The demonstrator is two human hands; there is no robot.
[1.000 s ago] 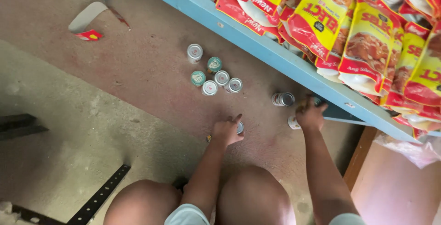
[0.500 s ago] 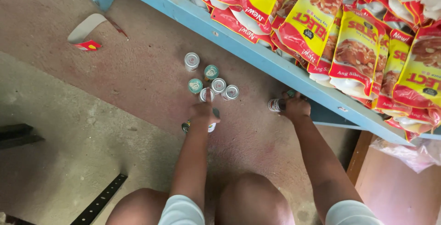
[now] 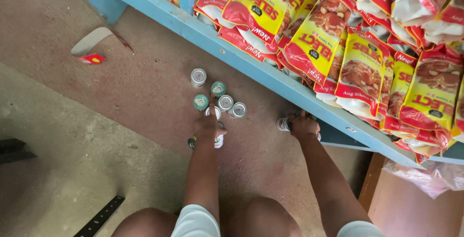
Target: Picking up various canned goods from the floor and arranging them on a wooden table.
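Observation:
Several small cans (image 3: 224,102) stand in a cluster on the concrete floor, some with silver tops, some with green. My left hand (image 3: 209,126) reaches down over the near side of the cluster and grips cans lying under it, one white can (image 3: 219,141) showing at its right. My right hand (image 3: 303,125) is closed on another can (image 3: 283,124) at the foot of the blue shelf (image 3: 251,63), partly under its edge.
The blue shelf holds many red and yellow pouches (image 3: 357,72). A torn scrap of packaging (image 3: 92,48) lies on the floor at left. A dark metal strip (image 3: 99,216) lies near my knees. A wooden board (image 3: 386,193) stands at right.
My left hand has moved forward and left from near my knee up to the can cluster. My right hand stays at the shelf's foot on its can.

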